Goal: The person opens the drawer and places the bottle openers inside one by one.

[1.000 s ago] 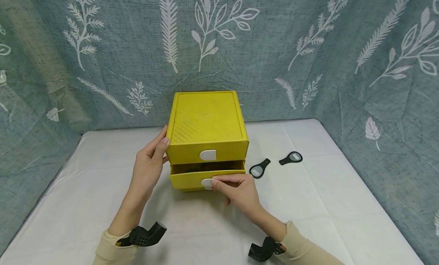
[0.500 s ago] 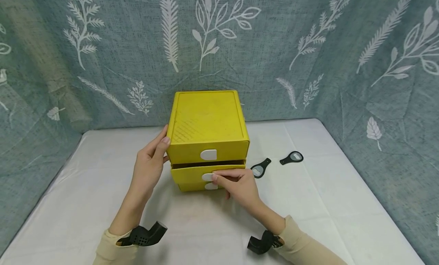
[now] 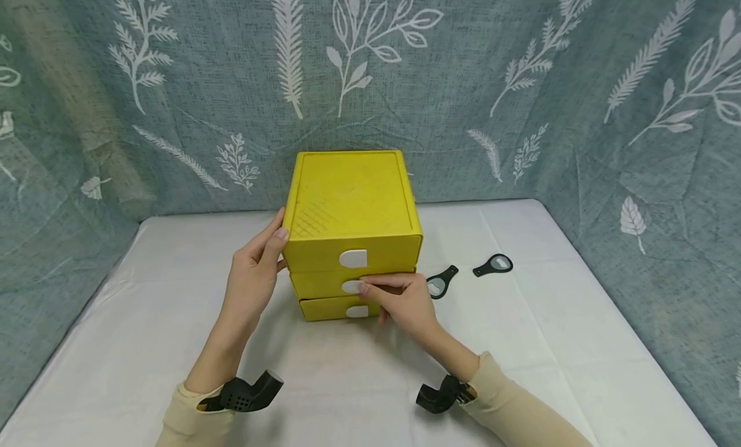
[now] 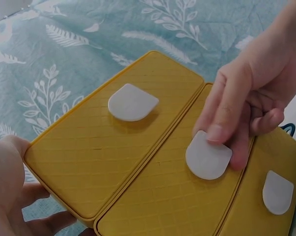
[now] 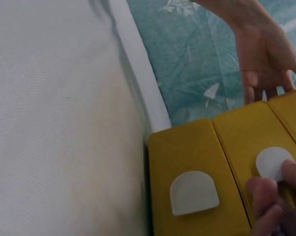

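Observation:
A yellow three-drawer box [image 3: 350,193] stands on the white-covered table, each drawer front bearing a white tab handle. My left hand [image 3: 250,276] steadies its left side, thumb at the front edge and fingers along the side wall. With thumb and fingers, my right hand [image 3: 408,305] pinches the middle drawer's handle [image 4: 206,160]. That drawer [image 4: 152,189] sits flush with the box front. The top drawer [image 4: 96,147] and the bottom drawer [image 5: 187,155] are closed too. What the drawers contain is hidden.
Two black bottle openers lie on the table right of the box: the nearer opener [image 3: 444,280] is partly behind my right hand, the other opener [image 3: 493,265] farther right. A leaf-patterned green-blue cloth [image 3: 231,100] hangs behind and at both sides.
The middle drawer has slid in from partly open to closed, my right hand moving away from me with its handle. My left hand has stayed on the box's side.

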`<state>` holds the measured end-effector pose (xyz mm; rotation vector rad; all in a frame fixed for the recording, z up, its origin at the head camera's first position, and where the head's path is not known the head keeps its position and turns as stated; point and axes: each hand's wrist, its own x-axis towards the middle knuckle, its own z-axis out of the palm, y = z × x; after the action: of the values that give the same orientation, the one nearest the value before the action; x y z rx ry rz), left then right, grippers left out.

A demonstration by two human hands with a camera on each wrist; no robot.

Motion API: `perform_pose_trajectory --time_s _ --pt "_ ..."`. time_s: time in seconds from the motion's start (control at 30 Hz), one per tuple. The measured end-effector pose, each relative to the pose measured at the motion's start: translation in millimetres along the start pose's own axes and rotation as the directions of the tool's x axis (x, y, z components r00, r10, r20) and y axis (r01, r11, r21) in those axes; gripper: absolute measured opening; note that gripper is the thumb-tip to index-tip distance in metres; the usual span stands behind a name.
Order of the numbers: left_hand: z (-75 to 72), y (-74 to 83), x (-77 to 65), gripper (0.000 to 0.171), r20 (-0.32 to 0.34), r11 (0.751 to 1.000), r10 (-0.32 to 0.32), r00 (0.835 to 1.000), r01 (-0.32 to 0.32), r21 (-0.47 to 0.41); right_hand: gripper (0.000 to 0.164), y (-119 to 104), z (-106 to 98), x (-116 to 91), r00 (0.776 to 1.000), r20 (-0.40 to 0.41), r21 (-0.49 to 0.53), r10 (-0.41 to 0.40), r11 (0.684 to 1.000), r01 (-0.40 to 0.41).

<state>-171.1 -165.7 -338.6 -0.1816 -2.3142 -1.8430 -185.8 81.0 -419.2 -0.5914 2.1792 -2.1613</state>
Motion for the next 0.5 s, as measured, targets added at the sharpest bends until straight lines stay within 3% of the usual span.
perform_pose_trajectory --time_s 0.27,0.5 --pt "-0.8 2.9 2.8 0.056 0.001 1.000 0.008 1.000 -0.008 0.006 0.018 5 -7 -16 0.998 0.022 -0.043 0.055 0.998 -0.054" --pt "-1.9 1.7 0.9 0.053 0.009 1.000 -0.015 1.000 0.015 -0.017 0.018 17 -7 -25 0.987 0.016 -0.101 0.162 0.982 -0.160"
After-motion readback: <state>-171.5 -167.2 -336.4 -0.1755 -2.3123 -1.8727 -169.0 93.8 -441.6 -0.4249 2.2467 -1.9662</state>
